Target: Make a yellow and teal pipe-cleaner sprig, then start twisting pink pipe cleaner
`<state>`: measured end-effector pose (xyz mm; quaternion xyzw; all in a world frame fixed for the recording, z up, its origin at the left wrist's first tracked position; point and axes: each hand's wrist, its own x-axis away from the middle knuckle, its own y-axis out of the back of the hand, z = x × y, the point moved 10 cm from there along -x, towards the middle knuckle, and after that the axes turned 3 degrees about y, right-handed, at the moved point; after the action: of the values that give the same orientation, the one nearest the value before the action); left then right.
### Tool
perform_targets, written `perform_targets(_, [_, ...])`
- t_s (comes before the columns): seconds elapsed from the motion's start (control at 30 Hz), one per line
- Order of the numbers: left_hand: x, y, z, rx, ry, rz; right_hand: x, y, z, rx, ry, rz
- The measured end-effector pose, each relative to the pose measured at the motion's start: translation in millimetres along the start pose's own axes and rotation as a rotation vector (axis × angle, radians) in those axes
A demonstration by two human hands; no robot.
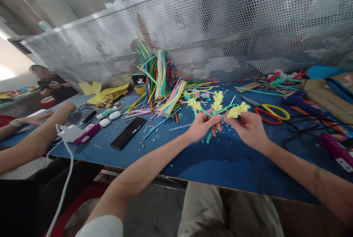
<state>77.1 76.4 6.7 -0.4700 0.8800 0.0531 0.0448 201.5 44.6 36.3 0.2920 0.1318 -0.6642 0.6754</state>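
Observation:
Between my two hands, above the blue table [187, 163], is a pipe-cleaner flower sprig [217, 101] with three pale yellow heads on green stems. My left hand [204, 124] is closed on the stems where they meet, and a green twisted end hangs below its fingers. My right hand [248, 128] pinches the stem just under the right yellow head [238, 110]. Parts of the stems are hidden behind the fingers. Small blue and pink pipe-cleaner pieces [197, 95] lie behind the left hand.
Scissors [271, 113] with red and yellow handles lie right of my right hand. A black phone [128, 133] is at left. Bundled pipe cleaners [161, 75] stand near the perforated metal screen [234, 27]. Another person's arm [41, 134] rests at far left, beside a white cable [68, 178].

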Motion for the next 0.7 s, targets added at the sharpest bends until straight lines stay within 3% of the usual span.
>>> perform_targets(0.37, [-2.4,-5.7,-5.6,0.173,-0.09,-0.008,-2.0,-3.4,-24.0,-0.276,-0.137,-0.046])
perform_targets(0.57, [-6.9,5.0,7.1,0.439,-0.025,-0.114,-3.2,-3.0,-24.0,-0.337,-0.145,-0.086])
perform_targets(0.7, [-7.7,1.7,12.3,0.48,0.051,-0.098,-3.8,-11.8,-21.0,-0.403,-0.164,-0.029])
